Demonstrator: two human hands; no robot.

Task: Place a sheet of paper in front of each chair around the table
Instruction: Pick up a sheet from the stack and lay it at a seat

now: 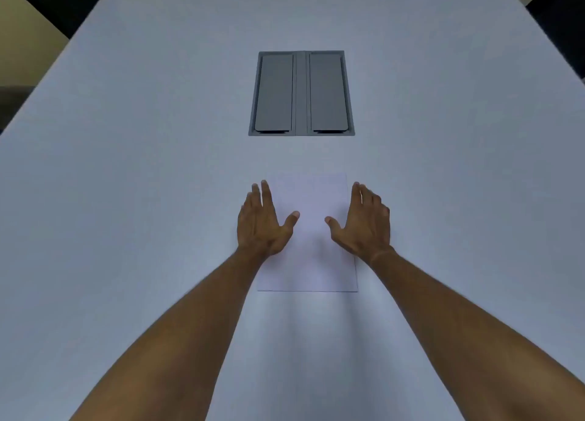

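White paper (308, 230) lay lengthwise up mid-frame on the bench (126, 199), between left hand (261, 224) and right hand (364, 224), both grips wide.

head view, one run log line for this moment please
paper flat on table | left hand open | right hand open

Single head view, worn high, facing forward and steeply down along the table (126, 199); wide-angle, arm's reach.

Office mtg room, table (126, 167), cable hatch (301, 93)
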